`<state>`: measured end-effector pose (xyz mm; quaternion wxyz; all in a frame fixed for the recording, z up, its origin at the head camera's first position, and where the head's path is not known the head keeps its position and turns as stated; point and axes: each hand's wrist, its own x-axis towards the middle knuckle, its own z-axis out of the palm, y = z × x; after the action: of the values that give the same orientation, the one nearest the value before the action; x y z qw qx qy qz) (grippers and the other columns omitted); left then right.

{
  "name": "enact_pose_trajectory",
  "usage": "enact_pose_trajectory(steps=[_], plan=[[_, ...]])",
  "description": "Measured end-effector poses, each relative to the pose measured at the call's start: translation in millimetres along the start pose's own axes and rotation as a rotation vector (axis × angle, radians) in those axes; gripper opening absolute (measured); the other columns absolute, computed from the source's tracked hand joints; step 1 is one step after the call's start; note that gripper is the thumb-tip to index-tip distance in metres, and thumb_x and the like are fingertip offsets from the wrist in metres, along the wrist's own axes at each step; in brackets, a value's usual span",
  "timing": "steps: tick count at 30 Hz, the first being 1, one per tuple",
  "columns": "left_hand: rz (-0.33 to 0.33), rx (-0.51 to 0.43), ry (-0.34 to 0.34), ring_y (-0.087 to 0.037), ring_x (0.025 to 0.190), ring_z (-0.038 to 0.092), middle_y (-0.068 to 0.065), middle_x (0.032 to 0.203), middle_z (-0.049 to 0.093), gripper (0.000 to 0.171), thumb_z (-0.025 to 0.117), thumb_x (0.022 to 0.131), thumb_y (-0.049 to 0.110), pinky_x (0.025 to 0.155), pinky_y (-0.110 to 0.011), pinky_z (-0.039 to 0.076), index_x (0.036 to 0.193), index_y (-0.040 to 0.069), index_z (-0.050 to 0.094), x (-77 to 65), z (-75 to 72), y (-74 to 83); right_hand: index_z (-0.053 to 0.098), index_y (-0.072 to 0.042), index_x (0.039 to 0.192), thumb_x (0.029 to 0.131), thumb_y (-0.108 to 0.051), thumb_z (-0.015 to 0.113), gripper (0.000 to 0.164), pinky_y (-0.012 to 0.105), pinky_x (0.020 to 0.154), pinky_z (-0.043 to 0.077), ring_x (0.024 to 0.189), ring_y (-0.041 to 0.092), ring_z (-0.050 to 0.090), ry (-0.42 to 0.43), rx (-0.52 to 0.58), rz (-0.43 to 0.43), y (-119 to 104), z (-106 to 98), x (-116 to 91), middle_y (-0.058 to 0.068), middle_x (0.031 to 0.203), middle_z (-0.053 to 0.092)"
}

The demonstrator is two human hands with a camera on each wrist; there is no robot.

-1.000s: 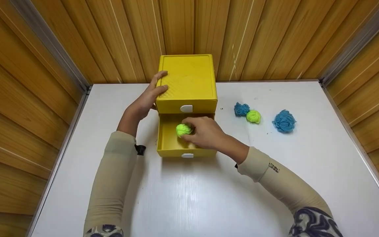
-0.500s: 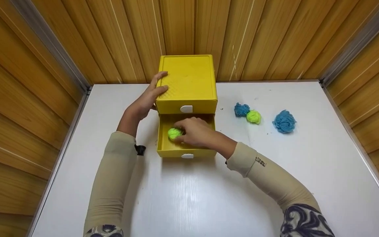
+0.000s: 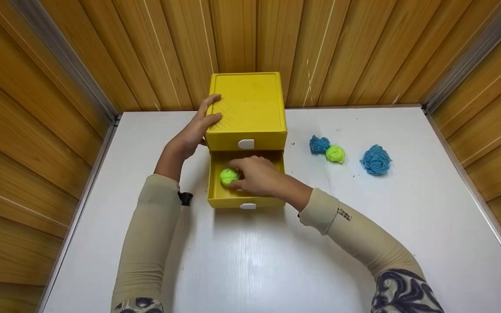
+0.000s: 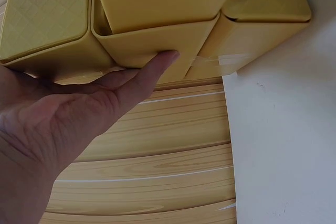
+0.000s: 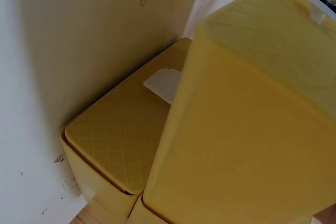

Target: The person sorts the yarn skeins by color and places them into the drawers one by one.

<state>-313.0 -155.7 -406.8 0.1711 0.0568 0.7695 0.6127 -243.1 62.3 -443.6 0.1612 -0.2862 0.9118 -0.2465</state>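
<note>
A yellow drawer unit (image 3: 246, 102) stands on the white table with its middle drawer (image 3: 246, 202) pulled out. My left hand (image 3: 194, 130) rests against the unit's left side, two fingertips on its top. In the left wrist view, a straight finger (image 4: 149, 74) lies along the side. My right hand (image 3: 261, 174) is inside the pulled-out drawer, next to a bright yellow-green yarn ball (image 3: 228, 177). Finger and thumb stand loosely on either side of the ball, the finger blurred and slightly apart from it. The right wrist view shows mainly the drawer's outside (image 5: 247, 129).
Right of the unit lie a small blue yarn ball (image 3: 319, 144), a second yellow-green yarn ball (image 3: 335, 154) touching it, and a larger blue yarn ball (image 3: 375, 160). Wood-patterned walls (image 3: 235, 39) enclose the table's back and sides. A bottom drawer (image 5: 121, 129) sits shut beneath the pulled-out one.
My right hand has moved left and slightly down in the drawer with the yellow-green yarn ball. The ball has since shifted a little left from the fingers. My left hand stays put.
</note>
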Motion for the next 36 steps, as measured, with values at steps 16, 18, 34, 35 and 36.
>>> enact_pose_trajectory(steps=[16,18,34,35,36], plan=[[0.004,0.0,-0.006,-0.035,0.131,0.06,-0.006,0.178,0.004,0.059,0.044,0.108,0.048,0.092,-0.049,0.053,0.16,0.054,0.018,1.4,-1.0,1.9,0.066,-0.018,0.145,0.098,-0.041,0.077,0.053,0.043,0.086,0.054,0.096,0.023,0.067,0.149,-0.113,-0.021,8.2,-18.5,-37.7,0.005,0.114,0.078],[0.0,-0.001,-0.008,-0.035,0.131,0.06,-0.006,0.178,0.004,0.059,0.044,0.108,0.048,0.092,-0.049,0.053,0.16,0.054,0.018,1.8,-1.4,2.1,0.067,-0.017,0.144,0.099,-0.041,0.076,0.052,0.043,0.085,0.055,0.094,0.023,0.068,0.194,-0.117,-0.026,13.0,-23.8,-47.1,0.006,0.11,0.079],[-0.022,0.007,-0.005,-0.033,0.129,0.061,-0.003,0.179,0.002,0.06,0.044,0.108,0.048,0.091,-0.046,0.053,0.16,0.057,0.017,1.2,-1.1,1.2,0.076,-0.012,0.13,0.097,-0.031,0.08,0.038,0.039,0.072,0.061,0.077,0.022,0.075,0.579,-0.003,0.003,83.0,-52.7,-121.1,0.009,0.094,0.08],[-0.023,0.007,-0.006,-0.033,0.129,0.062,-0.004,0.179,0.003,0.06,0.044,0.108,0.048,0.091,-0.046,0.053,0.16,0.057,0.016,1.1,-1.2,0.9,0.076,-0.012,0.129,0.097,-0.03,0.081,0.038,0.038,0.072,0.06,0.078,0.022,0.075,0.583,0.005,0.022,88.6,-53.4,-123.9,0.008,0.093,0.08],[-0.023,0.006,-0.006,-0.033,0.128,0.062,-0.004,0.179,0.003,0.06,0.044,0.108,0.048,0.091,-0.046,0.053,0.16,0.057,0.016,1.0,-1.1,0.7,0.076,-0.012,0.129,0.097,-0.03,0.081,0.037,0.037,0.072,0.059,0.078,0.023,0.075,0.587,0.014,0.039,94.5,-53.8,-126.3,0.008,0.093,0.08]])
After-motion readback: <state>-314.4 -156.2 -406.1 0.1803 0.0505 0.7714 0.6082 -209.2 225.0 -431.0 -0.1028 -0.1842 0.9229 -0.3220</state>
